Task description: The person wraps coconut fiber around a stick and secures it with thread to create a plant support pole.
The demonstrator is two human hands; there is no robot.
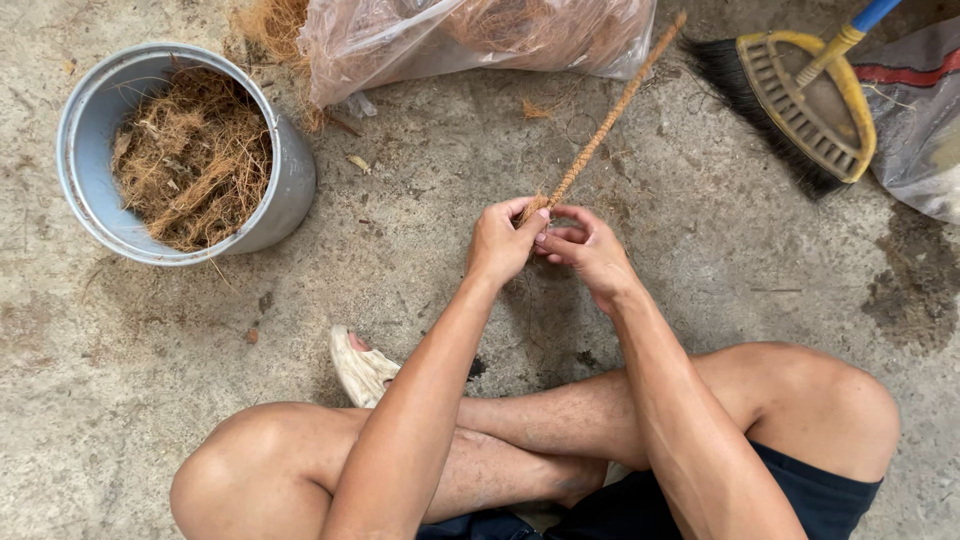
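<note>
Rope end pinched by both hands | bucket: brown fibre

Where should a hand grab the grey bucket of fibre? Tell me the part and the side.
Take the grey bucket by its rim on the side nearest the person, probably coming from above. It stands upright and open-topped on the concrete floor, loose brown fibre fills the inside, and no handle shows. The left hand is closer, but both it and the right hand hold the twisted rope.
</note>
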